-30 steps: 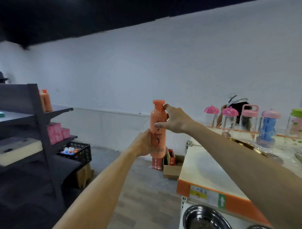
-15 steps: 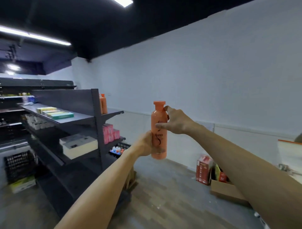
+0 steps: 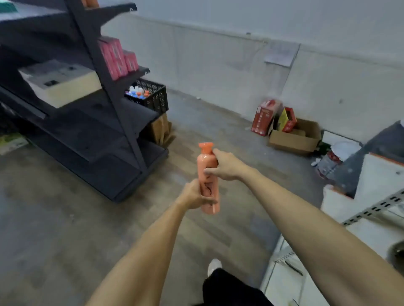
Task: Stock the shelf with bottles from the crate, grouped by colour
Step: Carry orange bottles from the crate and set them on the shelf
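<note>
We stand on a grey, worn floor [image 3: 65,218] with a pale wall [image 3: 218,61] running behind, and the whole view is motion-blurred. Both our hands are clenched around one orange bottle [image 3: 208,172], held upright in front of us: the left hand [image 3: 194,195] wraps its lower half and the right hand [image 3: 225,165] grips the upper body just under the cap. Dark curling marks run down the bottle's front, but we cannot read them as words.

Up and to the left of our hands stands the dark shelf [image 3: 91,122]. On it are pink boxes [image 3: 118,56], a flat grey-and-cream box [image 3: 59,80], and, at the top edge, the bases of orange bottles [image 3: 89,2] already on the upper tier. The black crate [image 3: 153,96] sits just beyond the shelf's end, above our hands, with white, blue and orange caps showing inside. Up and to the right of our hands, against the wall, lie an open cardboard box [image 3: 295,137] and a red carton [image 3: 265,115]; its printing is too blurred to read. A white table edge [image 3: 380,170] with orange trim is off to the right.

Compared with half a second ago, the view has tipped downward: ceiling lights are gone, the floor fills the frame, and our dark trouser leg [image 3: 229,288] and shoe [image 3: 214,265] now show below. The shelf looks nearer. The grip on the bottle is unchanged.
</note>
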`<state>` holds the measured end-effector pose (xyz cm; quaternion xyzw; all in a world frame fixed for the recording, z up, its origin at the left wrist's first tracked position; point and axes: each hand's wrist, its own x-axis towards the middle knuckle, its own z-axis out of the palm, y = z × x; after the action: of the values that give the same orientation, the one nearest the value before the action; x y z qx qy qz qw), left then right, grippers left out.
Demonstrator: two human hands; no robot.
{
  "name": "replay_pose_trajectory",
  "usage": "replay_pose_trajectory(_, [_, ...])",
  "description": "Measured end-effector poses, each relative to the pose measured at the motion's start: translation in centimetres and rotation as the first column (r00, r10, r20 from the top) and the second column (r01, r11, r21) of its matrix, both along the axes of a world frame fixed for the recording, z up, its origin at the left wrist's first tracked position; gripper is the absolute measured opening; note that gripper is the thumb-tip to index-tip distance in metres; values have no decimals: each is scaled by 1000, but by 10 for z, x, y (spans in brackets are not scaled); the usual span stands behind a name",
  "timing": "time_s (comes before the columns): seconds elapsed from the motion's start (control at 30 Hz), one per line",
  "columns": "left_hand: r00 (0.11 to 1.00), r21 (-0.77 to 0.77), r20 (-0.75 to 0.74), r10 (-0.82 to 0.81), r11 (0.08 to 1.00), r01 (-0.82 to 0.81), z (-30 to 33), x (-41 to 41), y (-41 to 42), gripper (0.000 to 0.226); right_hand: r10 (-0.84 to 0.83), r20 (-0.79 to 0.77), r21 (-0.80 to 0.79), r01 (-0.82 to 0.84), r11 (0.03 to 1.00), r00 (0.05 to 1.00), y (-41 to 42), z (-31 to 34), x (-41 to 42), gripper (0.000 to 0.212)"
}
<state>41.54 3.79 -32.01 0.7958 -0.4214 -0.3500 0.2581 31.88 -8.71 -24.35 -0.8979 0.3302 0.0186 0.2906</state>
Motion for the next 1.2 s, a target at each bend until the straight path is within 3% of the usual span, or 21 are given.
replay_pose_trajectory(0.1, [996,119,-94,0,993,11,-54,1,-2,60,15,-90,99,-6,995,996,-12,-61,10,64])
replay_pose_trajectory(0.23, [982,263,-187,22,964,28,-112,25,-33,74,29,-172,201,7,980,985,-50,-118,28,63])
replay_pose_trajectory(0.5, [967,352,-241,87,936,4,-172,96,-151,66,32,-160,255,10,967,987,-174,-139,93,50])
replay_pose_trajectory(0.6, [959,341,-254,126,940,-33,-173,117,-194,69,44,-149,249,-5,969,988,-217,-139,122,51])
replay_pose_trajectory(0.67, [957,325,-246,152,943,-66,-142,125,-218,65,41,-139,260,-3,966,989,-242,-139,139,54])
replay_pose_trajectory(0.83, [970,322,-206,129,945,-58,-106,160,-272,35,51,-125,276,-14,961,991,-298,-139,183,53])
replay_pose_trajectory(1.0, [982,349,-139,125,935,-70,-122,221,-332,62,32,-135,308,11,951,990,-360,-151,243,51])
replay_pose_trajectory(1.2, [986,340,-145,83,940,-29,-128,321,-420,47,4,-142,298,38,954,990,-441,-155,346,48])
